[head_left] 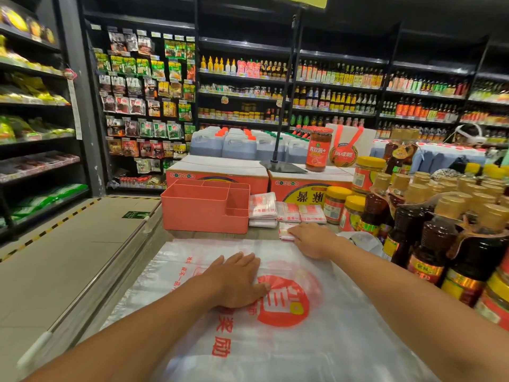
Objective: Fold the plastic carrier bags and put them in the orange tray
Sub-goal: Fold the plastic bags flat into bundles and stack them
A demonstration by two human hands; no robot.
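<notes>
Our bag (275, 340) lies spread flat and unfolded along the near edge of the counter (187, 236). Our left hand (239, 279) presses on its middle, fingers straight and together. Our right hand (311, 239) lies palm down on the bag's far right corner, fingers straight, tips touching a small packet (285, 235). The tray (203, 216) stands far left, with folded bags (263, 209) just beside its right wall. The film looks slick, so we judge a fold could slide or spring open. Bottles (413, 230) crowd the right edge, and a wide sweep of our right arm could topple them.
</notes>
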